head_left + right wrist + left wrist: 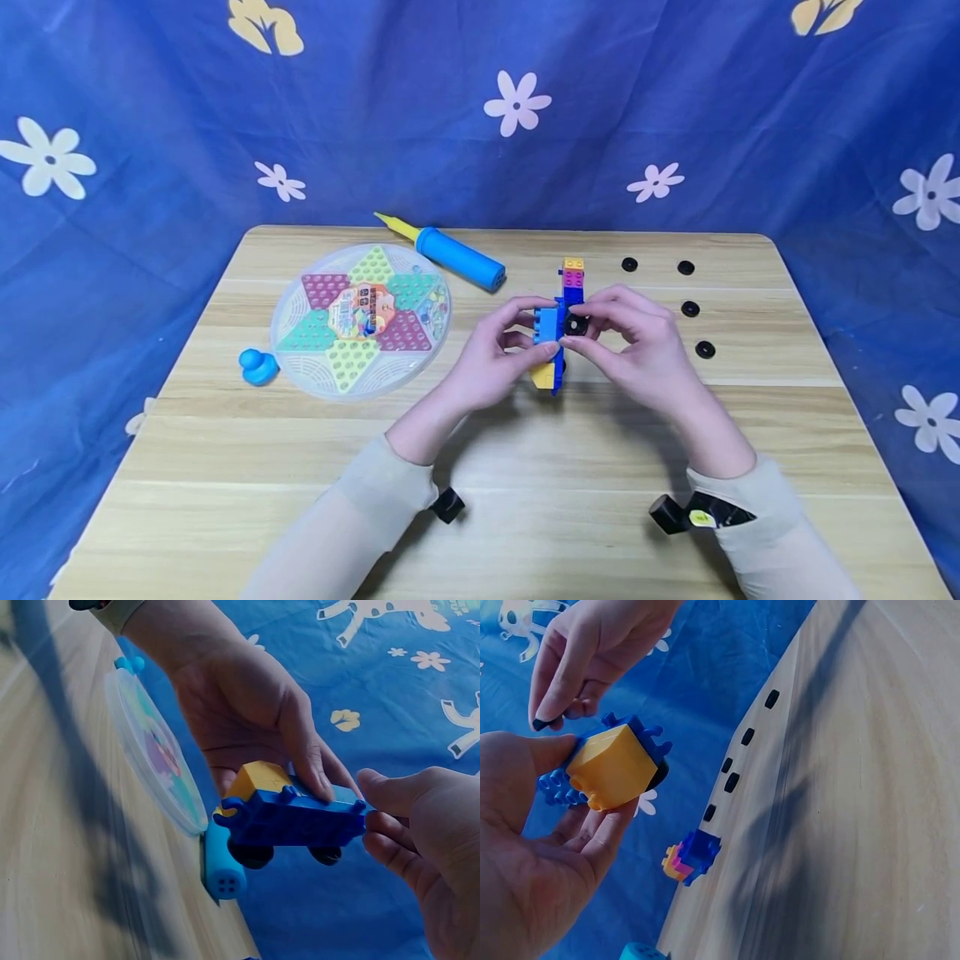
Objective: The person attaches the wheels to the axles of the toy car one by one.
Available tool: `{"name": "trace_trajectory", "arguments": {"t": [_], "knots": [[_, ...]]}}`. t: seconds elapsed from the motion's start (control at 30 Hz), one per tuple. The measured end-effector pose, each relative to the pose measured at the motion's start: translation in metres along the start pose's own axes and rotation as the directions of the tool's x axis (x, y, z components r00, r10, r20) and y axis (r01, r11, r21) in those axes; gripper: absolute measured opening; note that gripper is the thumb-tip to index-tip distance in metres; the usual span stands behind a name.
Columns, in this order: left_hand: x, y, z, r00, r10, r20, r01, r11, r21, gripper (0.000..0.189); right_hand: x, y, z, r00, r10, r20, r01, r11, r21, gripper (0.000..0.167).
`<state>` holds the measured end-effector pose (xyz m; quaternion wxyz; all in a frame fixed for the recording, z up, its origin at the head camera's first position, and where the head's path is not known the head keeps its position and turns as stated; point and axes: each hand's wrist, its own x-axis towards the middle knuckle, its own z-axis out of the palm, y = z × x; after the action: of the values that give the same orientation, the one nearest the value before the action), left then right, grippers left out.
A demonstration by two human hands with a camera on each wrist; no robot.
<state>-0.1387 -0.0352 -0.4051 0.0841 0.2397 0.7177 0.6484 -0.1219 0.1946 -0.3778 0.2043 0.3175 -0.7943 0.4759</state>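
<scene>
My left hand (491, 354) grips a toy train car (300, 817) made of building blocks, held up off the table. It has a dark blue base with hooked ends, a yellow sloped block (615, 769) and a light blue studded block (546, 325). Two black wheels (251, 856) show along one side of the base. Close against the car's other side, my right hand (637, 342) pinches a small black wheel (576, 325) between thumb and fingers. Just beyond the hands stands a second block car (573, 279), with yellow and pink blocks on dark blue.
Several loose black wheels (689, 309) lie at the back right of the wooden table (525, 517). To the left are a round Chinese checkers board (300, 375), a blue hand pump (461, 258) with a yellow nozzle, and a small blue knobbed piece (258, 367). A blue flowered cloth (420, 125) hangs behind.
</scene>
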Motion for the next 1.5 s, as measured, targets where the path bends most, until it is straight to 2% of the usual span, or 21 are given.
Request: {"name": "trace_trajectory", "arguments": {"t": [0.33, 0.47, 0.67, 0.93, 1.13, 1.27, 1.4, 1.5], "knots": [[0.0, 0.001, 0.001, 0.999, 0.04, 0.022, -0.042, 0.995, 0.085, 0.044, 0.001, 0.0, 0.01, 0.999, 0.034, -0.035, -0.034, 0.999, 0.01, 0.033], [-0.001, 0.001, 0.0, 1.0, 0.023, 0.007, -0.024, 0.995, 0.093, 0.044, 0.002, 0.001, 0.013, 0.997, 0.075, -0.03, -0.074, 0.996, 0.04, 0.031], [-0.003, -0.001, -0.002, 1.0, -0.009, -0.013, 0.009, 0.997, 0.075, 0.046, 0.005, 0.002, 0.017, 0.994, 0.105, -0.007, -0.105, 0.994, 0.028, 0.029], [-0.006, 0.001, -0.005, 1.0, -0.016, -0.014, 0.017, 0.999, 0.049, 0.045, 0.009, -0.003, 0.02, 0.969, 0.247, 0.029, -0.249, 0.961, 0.122, 0.027], [-0.006, 0.002, -0.008, 1.0, 0.002, -0.002, -0.002, 0.992, 0.126, 0.043, 0.007, 0.0, 0.025, 0.977, 0.215, 0.009, -0.214, 0.966, 0.146, 0.027], [-0.004, -0.001, -0.01, 1.0, 0.013, 0.016, -0.015, 0.992, 0.124, 0.045, 0.001, 0.005, 0.023, 0.982, 0.186, 0.008, -0.186, 0.973, 0.139, 0.035], [-0.004, -0.002, -0.012, 1.0, -0.031, 0.002, 0.03, 0.995, 0.091, 0.045, -0.005, 0.008, 0.013, 0.978, 0.206, 0.011, -0.205, 0.964, 0.17, 0.044], [-0.006, -0.003, -0.014, 0.998, -0.067, -0.021, 0.069, 0.994, 0.081, 0.045, -0.01, 0.012, 0.002, 0.972, 0.233, 0.005, -0.231, 0.958, 0.17, 0.044]]}}
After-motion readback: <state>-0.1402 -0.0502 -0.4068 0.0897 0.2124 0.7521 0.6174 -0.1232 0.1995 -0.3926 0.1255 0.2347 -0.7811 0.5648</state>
